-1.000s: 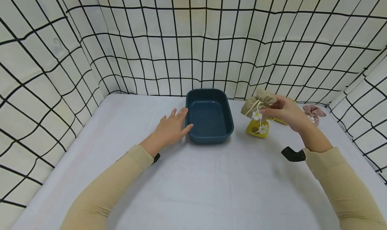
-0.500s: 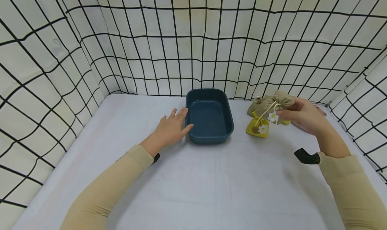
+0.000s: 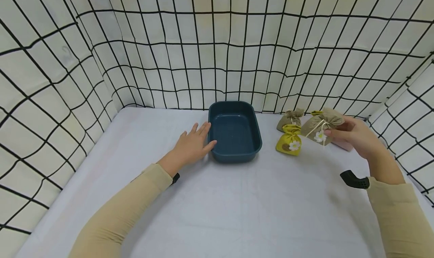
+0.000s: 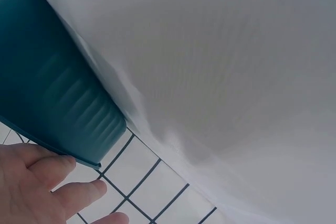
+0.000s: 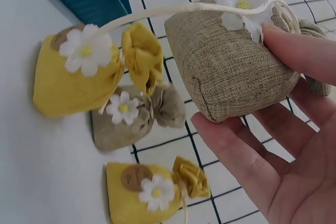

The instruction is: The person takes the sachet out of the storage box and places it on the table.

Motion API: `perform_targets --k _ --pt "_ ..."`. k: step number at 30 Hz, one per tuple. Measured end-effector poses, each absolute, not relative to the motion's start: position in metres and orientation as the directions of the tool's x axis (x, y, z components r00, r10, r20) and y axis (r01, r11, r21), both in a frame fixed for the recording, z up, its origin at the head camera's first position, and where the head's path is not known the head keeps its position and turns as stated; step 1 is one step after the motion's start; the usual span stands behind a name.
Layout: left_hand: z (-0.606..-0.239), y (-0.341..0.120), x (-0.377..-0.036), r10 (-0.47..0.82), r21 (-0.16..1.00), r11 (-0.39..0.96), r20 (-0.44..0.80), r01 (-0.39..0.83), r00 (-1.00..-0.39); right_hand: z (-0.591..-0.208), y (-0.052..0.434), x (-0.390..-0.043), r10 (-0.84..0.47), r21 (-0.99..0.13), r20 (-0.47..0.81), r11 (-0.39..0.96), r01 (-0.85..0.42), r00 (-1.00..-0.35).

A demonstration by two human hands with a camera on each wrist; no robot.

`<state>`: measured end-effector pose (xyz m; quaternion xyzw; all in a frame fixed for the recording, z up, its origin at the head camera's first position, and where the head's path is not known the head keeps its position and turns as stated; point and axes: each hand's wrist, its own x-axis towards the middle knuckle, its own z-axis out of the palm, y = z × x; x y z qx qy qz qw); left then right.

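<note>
Covering the whole work area, a pale surface (image 3: 217, 209) fenced by grid-patterned cloth walls (image 3: 217, 54). Sitting toward the back middle, open side up, a dark teal bin (image 3: 234, 132). Resting flat beside the bin's near-left wall, fingertips touching it, the left hand (image 3: 191, 147), fingers straight and lightly spread, holding nothing. Hovering off to the right, the right hand (image 3: 356, 137), its grip pinching a tan burlap sachet (image 3: 320, 125) at the tied neck, thumb on top, fingers cupped beneath, bag lifted off the cloth. Lying between bin and held bag, a yellow sachet (image 3: 289, 143) with a white daisy; just behind it, a second tan sachet (image 3: 290, 118); showing in the right wrist view, another yellow sachet (image 5: 152, 190).
</note>
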<state>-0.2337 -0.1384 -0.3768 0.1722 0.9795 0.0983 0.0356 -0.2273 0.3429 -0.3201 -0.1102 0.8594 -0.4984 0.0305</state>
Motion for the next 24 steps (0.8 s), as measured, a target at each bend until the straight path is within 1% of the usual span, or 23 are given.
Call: perform_targets --k 3,10,19,24 --pt "-0.377 -0.139 -0.234 0.345 0.202 0.921 -0.035 0.332 -0.938 -0.327 0.353 -0.226 -0.224 -0.868 0.055 0.470 -0.157 -0.973" --pt "-0.379 -0.140 -0.235 0.350 0.205 0.919 -0.024 0.338 -0.936 -0.338 0.374 -0.224 -0.222 -0.851 0.007 0.511 -0.122 -0.975" --pt "-0.378 -0.139 -0.234 0.346 0.205 0.921 -0.032 0.332 -0.938 -0.349 0.387 -0.227 -0.230 -0.890 -0.047 0.451 -0.064 -0.972" --pt "-0.378 -0.139 -0.234 0.344 0.204 0.922 -0.035 0.331 -0.938 -0.358 0.392 -0.229 -0.275 -0.911 -0.080 0.410 -0.042 -0.958"
